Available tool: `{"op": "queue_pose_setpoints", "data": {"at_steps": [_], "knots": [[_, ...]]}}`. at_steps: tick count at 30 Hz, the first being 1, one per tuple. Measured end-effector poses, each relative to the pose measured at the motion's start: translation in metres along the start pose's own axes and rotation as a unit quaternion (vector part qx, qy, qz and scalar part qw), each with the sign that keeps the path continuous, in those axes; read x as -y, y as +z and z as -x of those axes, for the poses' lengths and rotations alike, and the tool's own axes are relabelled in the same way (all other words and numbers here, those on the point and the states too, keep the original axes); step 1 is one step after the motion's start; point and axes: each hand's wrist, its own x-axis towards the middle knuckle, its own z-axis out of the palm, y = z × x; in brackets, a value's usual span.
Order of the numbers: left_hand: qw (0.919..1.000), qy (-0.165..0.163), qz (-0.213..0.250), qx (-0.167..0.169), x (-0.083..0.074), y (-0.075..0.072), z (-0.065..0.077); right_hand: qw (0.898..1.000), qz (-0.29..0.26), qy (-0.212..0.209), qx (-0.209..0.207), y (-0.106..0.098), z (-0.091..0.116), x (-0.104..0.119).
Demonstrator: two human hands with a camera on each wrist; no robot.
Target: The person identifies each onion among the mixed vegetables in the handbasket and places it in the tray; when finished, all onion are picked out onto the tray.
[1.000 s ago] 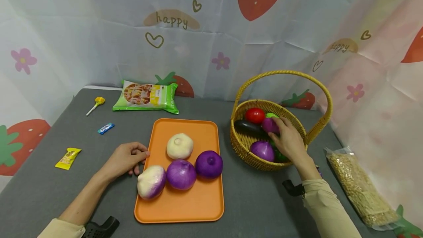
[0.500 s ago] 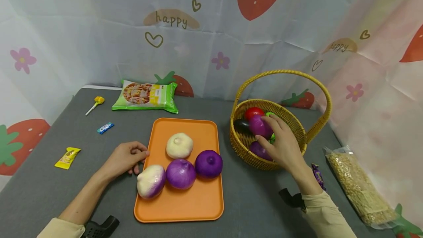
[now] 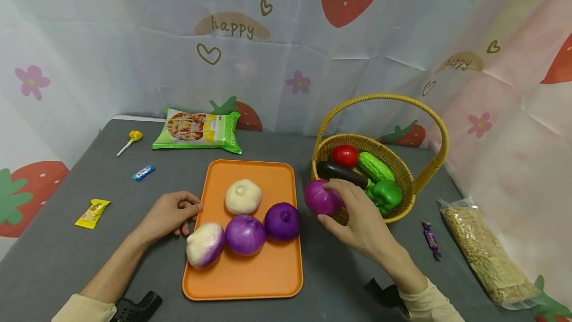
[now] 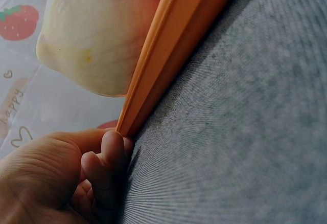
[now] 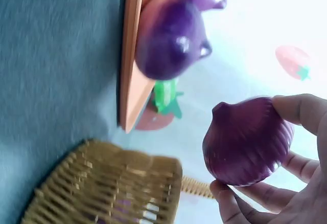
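Note:
My right hand (image 3: 364, 222) grips a reddish-purple onion (image 3: 321, 198) between thumb and fingers, at the left front rim of the yellow wicker basket (image 3: 332, 216); in the right wrist view the onion (image 5: 248, 142) is clear of the basket. My left hand (image 3: 172, 215) pinches the left rim of the orange tray (image 3: 241, 282) between thumb and finger. On that tray are a white bulb (image 3: 243, 197), a white-and-purple bulb (image 3: 205, 245), a purple onion (image 3: 245, 235) and a darker purple onion (image 3: 282, 222). The basket holds a tomato (image 3: 344, 156), an eggplant (image 3: 341, 173), a cucumber (image 3: 376, 166) and a green pepper (image 3: 386, 195).
The basket's tall handle (image 3: 384, 97) arches over it. A green food packet (image 3: 196, 130) lies at the back. At left are a lollipop (image 3: 130, 141), a blue candy (image 3: 143, 173) and a yellow candy (image 3: 92, 213). A purple candy (image 3: 431, 240) and a grain bag (image 3: 489, 255) lie right.
My right hand has lifted the onion from inside the basket and carried it left and toward me to the front rim, uncovering the cucumber and pepper. My left hand stays on the tray rim.

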Motion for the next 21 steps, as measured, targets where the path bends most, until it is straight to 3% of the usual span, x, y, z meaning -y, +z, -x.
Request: {"op": "queue_pose_setpoints", "data": {"at_steps": [15, 21], "knots": [[0.9999, -0.005, 0.009, 0.006, 0.001, 0.000, 0.000, 0.998, -0.024, -0.045, 0.046, 0.018, 0.018, 0.020], [1.0000, -0.003, 0.007, 0.003, -0.001, 0.000, 0.000, 0.995, -0.010, -0.064, 0.070, 0.028, 0.025, 0.029]]}}
